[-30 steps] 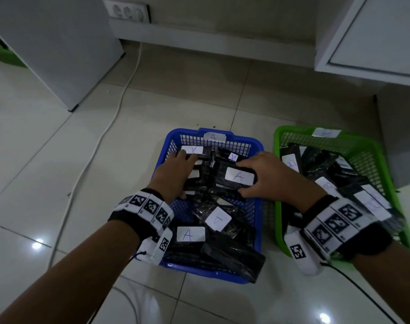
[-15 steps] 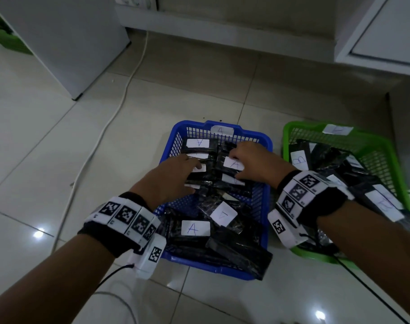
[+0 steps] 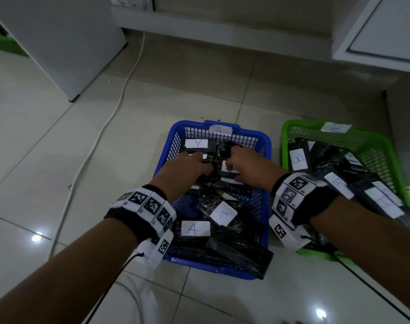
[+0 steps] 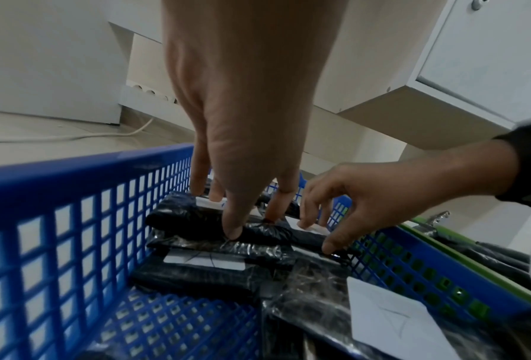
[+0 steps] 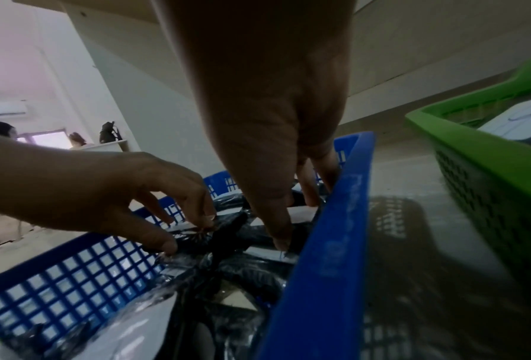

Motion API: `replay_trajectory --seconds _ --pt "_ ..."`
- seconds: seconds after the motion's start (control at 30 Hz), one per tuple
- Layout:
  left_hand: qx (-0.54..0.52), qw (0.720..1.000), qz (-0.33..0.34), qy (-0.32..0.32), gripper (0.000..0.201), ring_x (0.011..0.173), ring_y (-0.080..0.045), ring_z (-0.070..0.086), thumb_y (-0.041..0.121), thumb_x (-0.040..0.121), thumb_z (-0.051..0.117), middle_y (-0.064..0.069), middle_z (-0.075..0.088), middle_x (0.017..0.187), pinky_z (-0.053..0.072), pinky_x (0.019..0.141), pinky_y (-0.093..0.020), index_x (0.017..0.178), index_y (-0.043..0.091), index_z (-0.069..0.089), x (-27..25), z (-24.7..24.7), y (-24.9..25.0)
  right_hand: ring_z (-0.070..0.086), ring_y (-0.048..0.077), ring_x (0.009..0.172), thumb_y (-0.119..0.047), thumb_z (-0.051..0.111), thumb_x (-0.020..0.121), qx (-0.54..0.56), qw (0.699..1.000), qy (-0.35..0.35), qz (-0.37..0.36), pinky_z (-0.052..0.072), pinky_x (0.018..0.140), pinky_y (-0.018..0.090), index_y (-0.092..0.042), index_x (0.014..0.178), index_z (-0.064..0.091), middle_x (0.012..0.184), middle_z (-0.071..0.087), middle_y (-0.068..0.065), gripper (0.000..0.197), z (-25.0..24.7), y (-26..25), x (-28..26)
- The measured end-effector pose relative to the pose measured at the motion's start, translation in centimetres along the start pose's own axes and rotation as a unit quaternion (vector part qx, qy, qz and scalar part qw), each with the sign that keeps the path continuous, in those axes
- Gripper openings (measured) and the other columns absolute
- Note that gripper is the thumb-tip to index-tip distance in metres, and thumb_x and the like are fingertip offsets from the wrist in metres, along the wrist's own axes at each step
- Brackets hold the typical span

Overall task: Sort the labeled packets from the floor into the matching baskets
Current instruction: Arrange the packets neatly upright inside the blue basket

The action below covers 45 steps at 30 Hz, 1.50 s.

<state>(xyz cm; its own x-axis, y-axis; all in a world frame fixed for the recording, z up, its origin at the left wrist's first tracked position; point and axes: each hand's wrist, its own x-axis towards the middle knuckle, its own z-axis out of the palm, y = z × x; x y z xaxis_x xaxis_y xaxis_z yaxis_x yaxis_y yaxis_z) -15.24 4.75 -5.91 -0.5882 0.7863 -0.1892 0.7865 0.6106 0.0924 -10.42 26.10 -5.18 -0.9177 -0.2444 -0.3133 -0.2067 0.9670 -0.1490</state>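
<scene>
Left hand (image 3: 187, 168), at 9 o'clock in blue basket (image 3: 266, 206), fingers extended, tips pressed on black packets (image 3: 232, 230); right hand (image 3: 246, 164), at 3 o'clock, fingers spread, touching packets, nothing gripped; green basket (image 3: 395, 157) beside, holding B packets (image 3: 298, 159).

Tiled floor (image 3: 59, 136) (glossy) bears blue basket (image 3: 267, 206), green basket (image 3: 395, 160).

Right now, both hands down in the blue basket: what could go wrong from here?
1. One black packet hangs over the near rim of the blue basket; shuffling the pile may tip it onto the floor.
2. The left hand and right hand work close together on the far packets and may pull against each other.
3. The label lies turned, inviting misreading.
</scene>
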Motion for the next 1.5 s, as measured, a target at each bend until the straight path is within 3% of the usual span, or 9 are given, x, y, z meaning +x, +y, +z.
replay_trajectory --seconds 0.23,0.37,0.5,0.7,0.83,0.97,1.2,1.3,1.5 --pt "-0.109 0.994 0.016 0.013 0.038 0.105 -0.014 0.059 0.026 0.085 0.077 0.008 0.061 0.115 0.054 0.087 -0.040 0.117 0.036 0.060 -1.9 -2.4 -0.8 0.061 0.020 0.090 -0.026 0.074 0.079 0.082 0.997 0.014 -0.004 0.052 0.081 0.034 -0.007 0.097 0.072 0.100 0.066 0.006 0.026 -2.1 -1.7 -2.5" --pt "-0.139 0.988 0.046 -0.050 0.050 0.109 -0.013 0.059 0.025 0.082 0.078 0.008 0.063 0.119 0.050 0.093 -0.035 0.127 0.036 0.060 -3.9 -2.4 1.4 0.064 0.017 0.073 -0.048 0.076 0.074 0.129 0.985 -0.111 -0.007 0.055 0.068 0.034 -0.014 0.083 0.070 0.081 0.067 0.002 0.036 -0.5 -3.6 -5.3" --pt "-0.148 0.974 0.051 -0.160 0.066 0.118 -0.022 0.054 0.032 0.085 0.074 0.001 0.050 0.135 0.048 0.098 -0.042 0.145 0.035 0.046 -4.6 -0.1 4.2 0.061 0.019 0.080 -0.060 0.073 0.070 0.134 0.983 -0.126 -0.025 0.054 0.075 0.040 -0.013 0.090 0.071 0.087 0.066 0.004 0.051 1.7 -3.5 -6.1" --pt "-0.064 0.991 0.037 -0.113 0.067 0.123 -0.028 0.040 0.047 0.086 0.070 0.001 0.039 0.140 0.050 0.091 -0.045 0.142 0.029 0.039 -5.1 0.8 5.1 0.051 0.015 0.095 -0.055 0.074 0.074 0.154 0.981 -0.111 -0.029 0.049 0.082 0.030 -0.022 0.113 0.064 0.106 0.049 0.000 0.052 0.8 -3.0 -6.8" --pt "-0.064 0.991 0.031 -0.112 0.066 0.118 -0.026 0.047 0.049 0.085 0.071 0.000 0.052 0.132 0.049 0.087 -0.042 0.138 0.023 0.043 -5.0 0.5 5.4 0.054 0.002 0.071 -0.047 0.075 0.077 0.230 0.971 -0.055 -0.035 0.041 0.061 0.015 -0.021 0.086 0.066 0.085 0.059 -0.008 0.030 0.2 -3.4 -7.4" --pt "-0.044 0.994 0.002 -0.100 0.067 0.113 -0.020 0.047 0.063 0.076 0.073 0.005 0.055 0.122 0.050 0.089 -0.042 0.134 0.036 0.051 -4.9 -1.7 3.2 0.060 0.004 0.059 -0.051 0.075 0.075 0.255 0.962 -0.088 -0.044 0.051 0.056 0.019 -0.021 0.075 0.067 0.069 0.067 -0.005 0.032 -0.3 -4.2 -8.6" --pt "-0.020 0.984 -0.099 -0.144 0.072 0.114 -0.020 0.057 0.060 0.064 0.084 0.003 0.062 0.119 0.050 0.096 -0.041 0.124 0.026 0.061 -6.4 -4.2 -0.9 0.059 0.003 0.091 -0.070 0.079 0.054 0.174 0.967 -0.181 -0.048 0.051 0.073 0.017 -0.027 0.119 0.060 0.108 0.061 -0.012 0.080 -0.2 -5.5 -10.0" --pt "0.010 0.985 -0.082 -0.154 0.068 0.120 -0.016 0.057 0.065 0.068 0.079 0.009 0.064 0.123 0.023 0.119 -0.047 0.125 0.030 0.062 -6.7 -3.1 -0.5 0.058 0.010 0.100 -0.068 0.078 0.057 0.144 0.973 -0.173 -0.054 0.054 0.087 0.029 -0.027 0.130 0.053 0.119 0.058 -0.007 0.088 0.2 -6.1 -10.0" --pt "0.043 0.985 -0.089 -0.140 0.075 0.121 -0.020 0.055 0.058 0.071 0.080 0.003 0.058 0.130 0.028 0.117 -0.038 0.131 0.024 0.050 -6.5 -1.3 0.8 0.059 -0.004 0.073 -0.041 0.079 0.071 0.255 0.941 -0.217 -0.044 0.045 0.059 0.010 -0.034 0.124 0.054 0.111 0.061 -0.013 0.060 -0.8 -5.2 -9.4"
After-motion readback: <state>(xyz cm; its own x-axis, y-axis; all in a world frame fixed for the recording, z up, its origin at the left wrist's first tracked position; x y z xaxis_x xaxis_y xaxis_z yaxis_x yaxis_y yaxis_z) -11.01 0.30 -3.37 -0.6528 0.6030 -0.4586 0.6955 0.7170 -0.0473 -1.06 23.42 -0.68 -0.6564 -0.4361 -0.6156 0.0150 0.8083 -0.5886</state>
